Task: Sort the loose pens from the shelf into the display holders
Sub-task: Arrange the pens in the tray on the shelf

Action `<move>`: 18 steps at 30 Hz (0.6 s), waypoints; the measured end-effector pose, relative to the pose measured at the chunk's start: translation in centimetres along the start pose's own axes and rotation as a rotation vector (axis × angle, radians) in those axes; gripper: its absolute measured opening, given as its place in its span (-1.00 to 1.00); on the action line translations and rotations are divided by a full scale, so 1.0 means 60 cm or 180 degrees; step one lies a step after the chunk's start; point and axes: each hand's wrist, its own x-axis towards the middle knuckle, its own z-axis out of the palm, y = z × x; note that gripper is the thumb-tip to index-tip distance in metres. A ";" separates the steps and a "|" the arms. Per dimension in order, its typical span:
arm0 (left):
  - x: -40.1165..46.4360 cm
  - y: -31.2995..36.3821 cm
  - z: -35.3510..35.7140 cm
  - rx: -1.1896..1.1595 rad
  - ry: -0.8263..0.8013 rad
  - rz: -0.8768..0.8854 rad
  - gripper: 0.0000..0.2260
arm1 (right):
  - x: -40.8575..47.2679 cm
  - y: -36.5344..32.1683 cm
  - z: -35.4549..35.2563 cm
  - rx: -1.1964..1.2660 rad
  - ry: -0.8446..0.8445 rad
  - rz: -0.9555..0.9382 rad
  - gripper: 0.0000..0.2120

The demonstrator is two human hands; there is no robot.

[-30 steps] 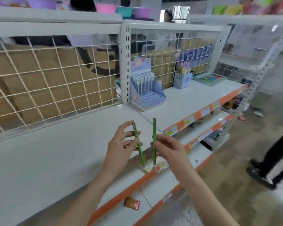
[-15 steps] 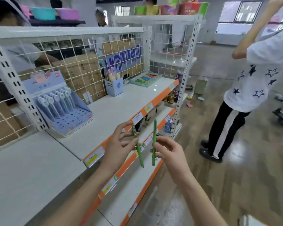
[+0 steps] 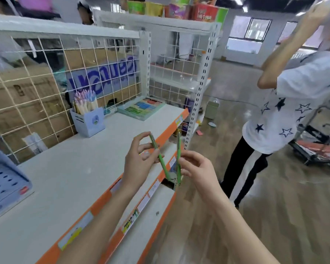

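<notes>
Left hand (image 3: 139,164) pinches 1 green pen (image 3: 159,158), right hand (image 3: 196,169) pinches the other green pen (image 3: 178,159), both near-upright over the shelf (image 3: 69,180) edge. Likely light, stiff, smooth plastic: grip mid-barrel. Blue holder (image 3: 89,121) sits far left.

Matt white metal shelf (image 3: 69,174), wire-mesh back; glossy wood-look floor (image 3: 274,216).

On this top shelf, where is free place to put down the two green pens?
The white shelf is bare between the blue perforated display at left and the blue pen cup, down to the orange edge. A smaller bare strip lies before the tray of coloured pens. The back right, around cup and tray, is crowded.
</notes>
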 end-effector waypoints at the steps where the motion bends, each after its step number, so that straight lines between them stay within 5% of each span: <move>1: 0.029 -0.007 0.002 -0.0011 0.0027 0.0009 -0.62 | 0.032 -0.006 0.002 -0.0009 -0.0018 -0.0035 -0.87; 18: 0.348 -0.118 0.011 0.0185 0.0734 0.0011 -0.61 | 0.410 0.044 0.035 0.0222 -0.0454 0.0306 -0.87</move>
